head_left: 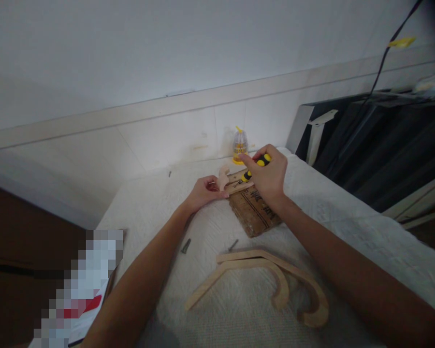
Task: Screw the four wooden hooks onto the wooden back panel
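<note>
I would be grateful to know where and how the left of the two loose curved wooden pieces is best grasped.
The left piece is probably best taken by its straight end, from the person's left: that slim length juts clear of the other piece.

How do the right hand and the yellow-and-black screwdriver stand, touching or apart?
Touching: the head view shows the right hand gripping the screwdriver by its handle.
</note>
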`<state>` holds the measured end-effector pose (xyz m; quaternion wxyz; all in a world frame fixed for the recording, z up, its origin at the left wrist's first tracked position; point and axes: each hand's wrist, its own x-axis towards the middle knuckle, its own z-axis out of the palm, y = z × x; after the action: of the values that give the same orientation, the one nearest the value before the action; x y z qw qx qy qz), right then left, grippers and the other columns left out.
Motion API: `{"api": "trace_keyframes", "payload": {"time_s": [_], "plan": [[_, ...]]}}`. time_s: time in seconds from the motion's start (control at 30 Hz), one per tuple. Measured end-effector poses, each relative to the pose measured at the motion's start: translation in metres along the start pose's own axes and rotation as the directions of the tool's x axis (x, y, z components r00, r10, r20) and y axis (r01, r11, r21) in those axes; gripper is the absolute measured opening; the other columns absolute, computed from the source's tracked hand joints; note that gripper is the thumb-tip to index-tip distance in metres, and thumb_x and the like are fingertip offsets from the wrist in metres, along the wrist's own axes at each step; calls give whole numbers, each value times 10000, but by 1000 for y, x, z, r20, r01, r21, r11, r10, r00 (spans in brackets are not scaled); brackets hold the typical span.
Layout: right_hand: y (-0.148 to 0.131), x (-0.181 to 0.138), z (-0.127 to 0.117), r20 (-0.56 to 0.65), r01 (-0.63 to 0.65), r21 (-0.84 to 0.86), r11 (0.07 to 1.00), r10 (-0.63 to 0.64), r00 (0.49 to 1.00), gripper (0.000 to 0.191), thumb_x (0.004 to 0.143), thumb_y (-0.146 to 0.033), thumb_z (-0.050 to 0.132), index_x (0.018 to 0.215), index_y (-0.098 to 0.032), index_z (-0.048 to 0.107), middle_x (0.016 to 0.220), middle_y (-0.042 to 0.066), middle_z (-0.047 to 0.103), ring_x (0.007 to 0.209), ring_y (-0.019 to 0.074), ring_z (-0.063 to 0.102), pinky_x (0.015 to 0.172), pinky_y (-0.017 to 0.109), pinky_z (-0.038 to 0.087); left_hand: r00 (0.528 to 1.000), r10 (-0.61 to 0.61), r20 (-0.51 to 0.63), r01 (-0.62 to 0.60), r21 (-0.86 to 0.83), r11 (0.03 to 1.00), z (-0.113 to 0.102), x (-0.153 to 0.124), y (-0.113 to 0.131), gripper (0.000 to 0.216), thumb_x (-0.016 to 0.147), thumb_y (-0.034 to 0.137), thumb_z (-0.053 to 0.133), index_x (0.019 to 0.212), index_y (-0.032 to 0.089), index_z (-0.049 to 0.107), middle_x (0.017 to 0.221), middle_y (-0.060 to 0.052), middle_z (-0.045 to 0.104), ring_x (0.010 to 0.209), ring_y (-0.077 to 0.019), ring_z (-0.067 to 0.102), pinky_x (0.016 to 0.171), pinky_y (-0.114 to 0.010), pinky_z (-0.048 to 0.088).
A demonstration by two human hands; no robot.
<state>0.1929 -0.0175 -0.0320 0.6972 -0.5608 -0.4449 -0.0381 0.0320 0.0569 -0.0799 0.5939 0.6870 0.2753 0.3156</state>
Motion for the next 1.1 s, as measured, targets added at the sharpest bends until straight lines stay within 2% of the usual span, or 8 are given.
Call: {"api": "trace_keyframes", "payload": {"time_s": [0.23,0.37,0.53,0.63,0.7,0.8,0.93,1.1], "plan": [[5,5,-18,-44,-227,293,929,250,967,252,661,-262,739,559,-215,513,519,-69,480,463,70,453,390,191,382,990,46,-136,-44,17,999,-19,-2,0,368,511,291,809,769,129,602,783,8,620,729,-111,565,774,-272,427],[24,5,-40,343,-633,568,527,548,763,298,650,-279,756,540,-182,497,466,-81,506,344,13,374,265,104,270,949,95,-301,-91,28,995,-32,-4,-5,426,519,309,786,861,157,582,853,6,612,746,-109,567,757,-257,433],[54,2,-66,407,-723,597,347,646,646,298,686,-262,732,564,-172,475,446,-89,508,299,-14,346,256,57,286,792,247,-557,28,438,898,-23,-41,14,261,567,262,716,647,171,485,609,44,486,553,-86,430,557,-226,356],[62,4,-70,389,-724,628,285,691,610,288,704,-231,721,596,-181,459,448,-101,496,330,-4,416,271,45,314,912,288,-293,-21,666,746,0,-76,35,159,666,220,635,597,170,501,574,28,500,538,-91,426,531,-224,334],[64,5,-70,380,-727,636,259,714,587,271,725,-204,699,606,-181,457,456,-97,502,341,-5,429,278,43,314,990,139,-6,-90,733,674,18,-92,47,160,716,268,642,618,163,573,602,13,561,550,-92,471,545,-222,345],[63,4,-67,370,-735,632,243,740,562,235,766,-161,638,610,-175,462,458,-87,507,340,-14,417,295,43,313,960,-91,263,-175,824,538,40,-99,58,156,748,287,651,656,162,644,669,-7,624,626,-111,532,591,-223,361],[62,2,-66,367,-752,603,266,745,558,229,756,-159,625,596,-175,461,452,-83,493,330,-16,374,290,56,286,904,-200,377,-291,888,357,51,-94,65,89,768,200,605,713,168,666,771,-22,662,729,-143,581,642,-235,377],[59,1,-65,365,-766,529,365,717,594,238,688,-207,651,573,-182,444,464,-76,494,361,0,381,315,89,306,841,-236,487,-377,840,389,51,-96,77,110,750,108,545,662,153,594,767,-11,625,724,-124,567,642,-219,385]]}}
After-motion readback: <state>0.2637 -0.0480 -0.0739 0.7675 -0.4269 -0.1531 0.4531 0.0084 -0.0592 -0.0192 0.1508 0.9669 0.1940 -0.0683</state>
